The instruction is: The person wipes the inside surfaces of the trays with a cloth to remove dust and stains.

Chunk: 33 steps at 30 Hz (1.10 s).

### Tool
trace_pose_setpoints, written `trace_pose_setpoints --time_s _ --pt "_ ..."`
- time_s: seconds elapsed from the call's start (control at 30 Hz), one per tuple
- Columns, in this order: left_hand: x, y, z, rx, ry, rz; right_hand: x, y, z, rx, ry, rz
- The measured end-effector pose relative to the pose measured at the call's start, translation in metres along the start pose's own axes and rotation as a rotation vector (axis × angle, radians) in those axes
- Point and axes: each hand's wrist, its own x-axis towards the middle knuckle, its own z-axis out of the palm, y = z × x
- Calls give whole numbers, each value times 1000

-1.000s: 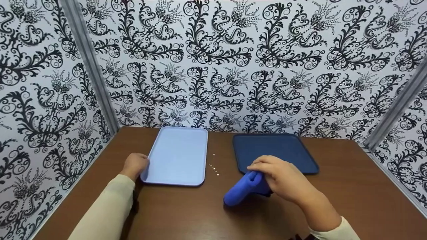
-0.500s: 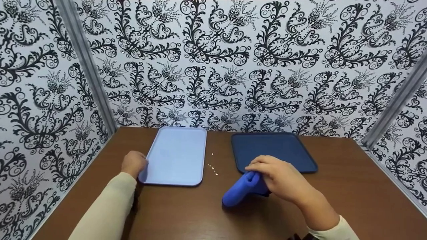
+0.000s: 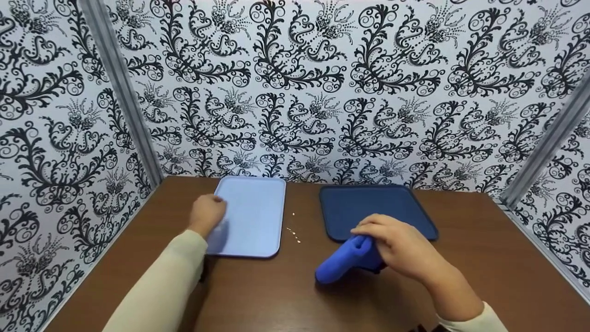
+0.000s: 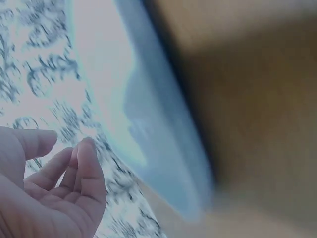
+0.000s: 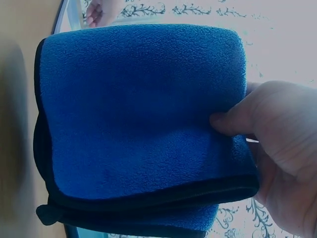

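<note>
blue cloth [image 5: 138,114] in the right hand [image 3: 401,244], two trays on a brown table [image 3: 258,295]

the right hand pinches the folded cloth at one edge, thumb laid across its fuzzy face; the cloth has dark edging and is held tilted above the near part of the table, just in front of the dark blue tray [image 3: 368,205]. whether its lower edge touches the wood cannot be told. the left hand [image 3: 207,213] holds nothing: its fingers are loosely bent, the thumb near them, and it hangs over the left side of the light blue tray [image 3: 256,221], casting a shadow there. pale sleeves [image 3: 156,281] cover both forearms, the left one further down toward the hand

the light blue tray lies lengthwise, running away from the person, and the dark blue one lies well apart to its right, partly hidden by the right hand. in the strip of wood between them, nearer the light blue tray, small pale bits [image 3: 298,241] lie in a short broken line, with one speck further back. the tabletop is smooth and wood-toned, with a soft sheen near the front

beyond it stands the back wall [image 3: 304,115], white with black scrolling flourishes; the side walls [image 3: 46,152] carry the same pattern, and grey striped bands [image 3: 120,87] run down the two corners
</note>
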Motion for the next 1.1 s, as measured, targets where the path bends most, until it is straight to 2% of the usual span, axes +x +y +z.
trace_pose_setpoints --time_s 0.1,0.2,0.27,0.43,0.57,0.73,1.1 --pt "-3 21 18 -44 -3 42 -3 6 -2 -16 8 13" --pt "-6 42 38 -100 -41 71 -6 10 -3 -28 16 24" --pt "-8 55 50 -146 -70 69 -7 12 -3 -30 19 29" --pt "-12 83 74 -337 -139 -12 -8 16 -3 -21 14 45" --pt "-17 102 89 -442 -172 -48 -8 17 -2 -16 9 43" --pt "-24 116 109 -465 -224 -62 -9 16 0 -9 14 39" --pt "-33 132 138 -387 -344 -93 -9 13 1 -27 1 40"
